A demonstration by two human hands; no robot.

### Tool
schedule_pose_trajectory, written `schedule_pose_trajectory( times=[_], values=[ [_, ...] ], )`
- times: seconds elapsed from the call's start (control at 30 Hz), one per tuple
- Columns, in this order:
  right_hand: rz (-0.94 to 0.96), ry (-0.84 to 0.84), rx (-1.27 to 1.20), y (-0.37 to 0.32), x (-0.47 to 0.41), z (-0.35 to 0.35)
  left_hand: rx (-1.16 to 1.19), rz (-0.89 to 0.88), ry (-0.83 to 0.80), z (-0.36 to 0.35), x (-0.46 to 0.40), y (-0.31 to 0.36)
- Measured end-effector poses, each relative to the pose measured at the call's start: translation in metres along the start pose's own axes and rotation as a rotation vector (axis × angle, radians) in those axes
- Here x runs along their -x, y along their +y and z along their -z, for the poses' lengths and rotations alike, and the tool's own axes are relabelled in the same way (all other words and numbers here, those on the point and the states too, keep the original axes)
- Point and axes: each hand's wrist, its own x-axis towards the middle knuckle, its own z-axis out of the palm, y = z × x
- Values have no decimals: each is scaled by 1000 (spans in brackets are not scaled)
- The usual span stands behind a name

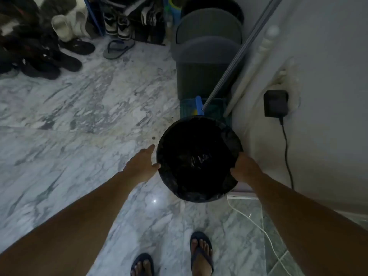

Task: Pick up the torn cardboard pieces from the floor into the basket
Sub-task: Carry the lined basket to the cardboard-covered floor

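Basket (199,124) interior too dark; feet (201,255) cropped by bottom edge.

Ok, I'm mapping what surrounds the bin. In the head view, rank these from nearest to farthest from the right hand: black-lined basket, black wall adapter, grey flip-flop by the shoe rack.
1. The black-lined basket: the right hand is on its right rim.
2. The black wall adapter: up and right of the hand, on the wall.
3. The grey flip-flop: far across the floor, upper left, by the shoe rack.
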Motion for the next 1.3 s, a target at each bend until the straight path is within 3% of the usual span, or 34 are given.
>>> schedule_pose_trajectory(
  times=[0.37, 0.6, 0.73, 0.93, 1.3],
  values=[
    [43, 182, -121, 22, -42, -51, 169, 3, 27, -51, -60, -8],
    [86, 152, -162, 20, -25, -41, 290, 42, 66, -54, -52, -18],
    [135, 110, -165, 3, 3, -21, 308, 98, 77, -33, -16, -22],
    [224, 61, -92, -53, 66, 41, 301, 83, 273, 36, 71, -17],
    [426, 30, 116, -185, 220, 150, 274, 262, 485, 146, 230, -49]
  ],
)
